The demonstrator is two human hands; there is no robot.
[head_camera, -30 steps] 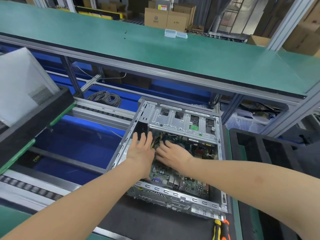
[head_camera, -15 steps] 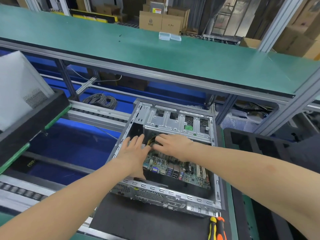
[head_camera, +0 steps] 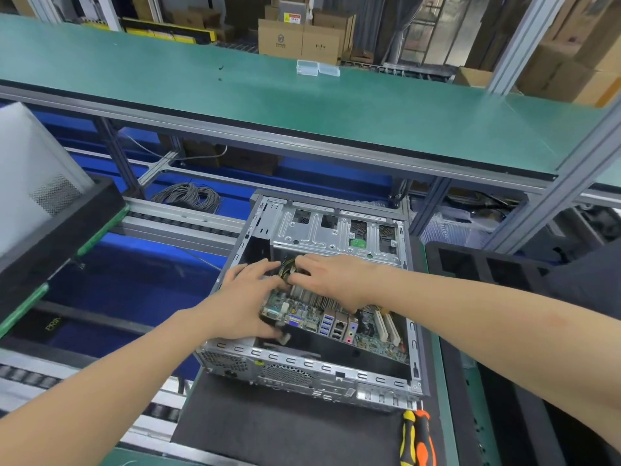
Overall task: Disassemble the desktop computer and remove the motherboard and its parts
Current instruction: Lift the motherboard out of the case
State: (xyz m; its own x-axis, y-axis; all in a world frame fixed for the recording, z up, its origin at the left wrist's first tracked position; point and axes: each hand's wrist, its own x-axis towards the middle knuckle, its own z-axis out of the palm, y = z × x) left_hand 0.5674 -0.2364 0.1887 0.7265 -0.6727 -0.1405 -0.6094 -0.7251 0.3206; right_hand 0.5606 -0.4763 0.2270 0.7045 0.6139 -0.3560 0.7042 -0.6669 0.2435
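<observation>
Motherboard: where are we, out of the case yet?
Done: the case is open on top, and the motherboard looks freed, its port edge tilted up. In hand: the left hand grips the board's left edge; the right hand lies over the heatsink by the yellow-black cables. Left: lifting the board out; whether the cables are unplugged is hidden.

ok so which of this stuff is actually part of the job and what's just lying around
In the job: computer case, motherboard, yellow and black cables, left hand, right hand, screwdrivers.
Lying about: cable coil, clear plastic boxes, cardboard boxes, black foam tray.
</observation>
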